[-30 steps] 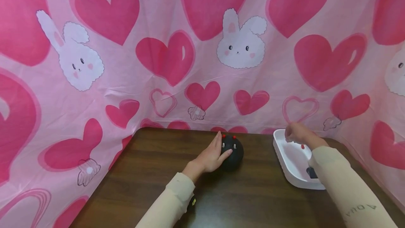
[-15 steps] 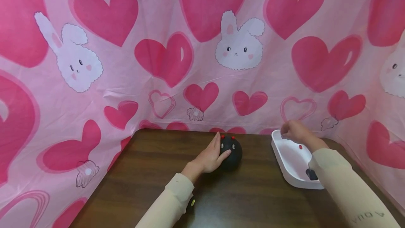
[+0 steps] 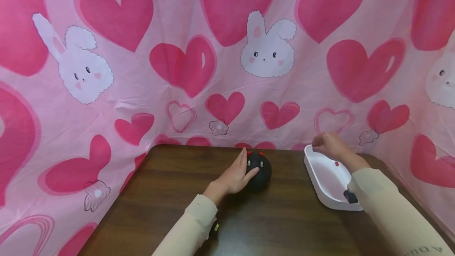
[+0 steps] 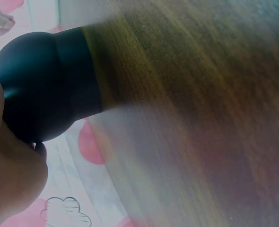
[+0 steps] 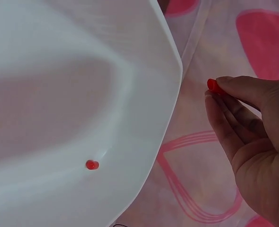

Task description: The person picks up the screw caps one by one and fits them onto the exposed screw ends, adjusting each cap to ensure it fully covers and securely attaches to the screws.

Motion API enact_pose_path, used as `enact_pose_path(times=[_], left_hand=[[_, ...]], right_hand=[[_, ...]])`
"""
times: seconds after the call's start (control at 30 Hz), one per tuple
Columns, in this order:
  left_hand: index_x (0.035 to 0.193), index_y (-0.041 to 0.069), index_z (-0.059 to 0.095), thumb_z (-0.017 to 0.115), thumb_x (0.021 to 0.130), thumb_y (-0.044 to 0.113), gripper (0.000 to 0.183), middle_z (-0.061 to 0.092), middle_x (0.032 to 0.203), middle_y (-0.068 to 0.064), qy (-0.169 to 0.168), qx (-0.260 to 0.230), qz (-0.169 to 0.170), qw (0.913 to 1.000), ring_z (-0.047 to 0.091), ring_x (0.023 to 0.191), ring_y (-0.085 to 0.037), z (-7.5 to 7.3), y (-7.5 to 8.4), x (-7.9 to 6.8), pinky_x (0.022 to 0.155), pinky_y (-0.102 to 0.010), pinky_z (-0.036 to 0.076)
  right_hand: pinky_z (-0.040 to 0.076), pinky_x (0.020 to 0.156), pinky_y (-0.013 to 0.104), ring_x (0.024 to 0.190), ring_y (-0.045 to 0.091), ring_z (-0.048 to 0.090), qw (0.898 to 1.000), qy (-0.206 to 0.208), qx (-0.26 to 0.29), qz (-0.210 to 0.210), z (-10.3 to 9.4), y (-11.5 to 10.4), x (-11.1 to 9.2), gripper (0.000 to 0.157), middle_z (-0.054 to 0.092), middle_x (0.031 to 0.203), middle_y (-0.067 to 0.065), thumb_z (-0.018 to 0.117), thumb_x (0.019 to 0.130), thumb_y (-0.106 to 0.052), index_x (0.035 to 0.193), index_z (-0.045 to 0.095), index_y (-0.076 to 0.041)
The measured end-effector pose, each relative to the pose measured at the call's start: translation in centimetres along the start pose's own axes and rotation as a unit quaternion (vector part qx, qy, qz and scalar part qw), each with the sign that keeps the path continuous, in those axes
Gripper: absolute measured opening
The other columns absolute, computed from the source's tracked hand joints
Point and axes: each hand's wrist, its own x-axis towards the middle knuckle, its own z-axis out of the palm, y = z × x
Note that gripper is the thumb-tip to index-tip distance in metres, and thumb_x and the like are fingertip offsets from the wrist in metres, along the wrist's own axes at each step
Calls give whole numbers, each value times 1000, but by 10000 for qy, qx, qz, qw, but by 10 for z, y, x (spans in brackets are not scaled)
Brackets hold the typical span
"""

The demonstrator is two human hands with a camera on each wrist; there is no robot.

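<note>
Right wrist cam: R hand (image 5: 262, 127) pinches a small red peg (image 5: 212, 86) w/ thumb on top, near the white tray's (image 5: 146, 75) rim; a 2nd red piece (image 5: 92, 164) lies inside. L hand (image 3: 235, 174) lies straight-fingered vs. the black round thing (image 3: 261, 177) on the table (image 3: 284, 228), thumb across its front. Risk, prob.: shallow pinch, so peg could slip + drop outside the tray; round body might tip if nudged unsupported. Text: letters (image 3: 424, 250) on R sleeve (image 3: 376, 196), upside-down, cut off, not fully legible; no brand seen.

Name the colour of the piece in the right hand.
Red. The small piece shows best in the right wrist view.
</note>
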Motion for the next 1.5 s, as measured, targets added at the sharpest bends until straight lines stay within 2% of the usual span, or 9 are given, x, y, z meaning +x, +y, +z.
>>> enact_pose_path(times=[0.23, 0.57, 0.9, 1.5], left_hand=[[165, 13, -7, 39, 101, 67, 95, 1, 173, -5, 9, 15, 39, 10000, 10, 158, -22, 1, -2, 2, 125, -43, 21], [165, 14, -7, 40, 101, 66, 95, 1, 173, -5, -24, -87, -5, 10000, 11, 158, -23, 0, -1, 0, 124, -45, 22], [165, 13, -7, 40, 102, 64, 93, 3, 173, -6, 4, -131, 29, 9999, 12, 158, -24, 1, 1, 0, 124, -46, 23], [165, 14, -6, 40, 101, 67, 95, 2, 173, -5, 9, -66, -31, 10000, 12, 158, -24, 1, 0, 0, 124, -46, 23]], right_hand=[[60, 76, 52, 79, 31, 71, 9999, 64, 10, 98, -2, -10, 0, 8, 74, 83, 11, 77, 84, 0, 90, 76, 5], [61, 74, 50, 77, 31, 72, 9994, 346, 47, -76, -2, -24, -2, 4, 75, 82, 11, 77, 84, 3, 88, 76, 3], [63, 72, 46, 81, 30, 72, 9993, 253, 258, 129, -2, -35, -3, 7, 75, 87, 11, 76, 86, 2, 93, 78, 0], [62, 74, 48, 78, 28, 73, 9983, 429, 376, -104, 4, -49, 2, 5, 75, 85, 10, 77, 85, 1, 90, 77, -1]])
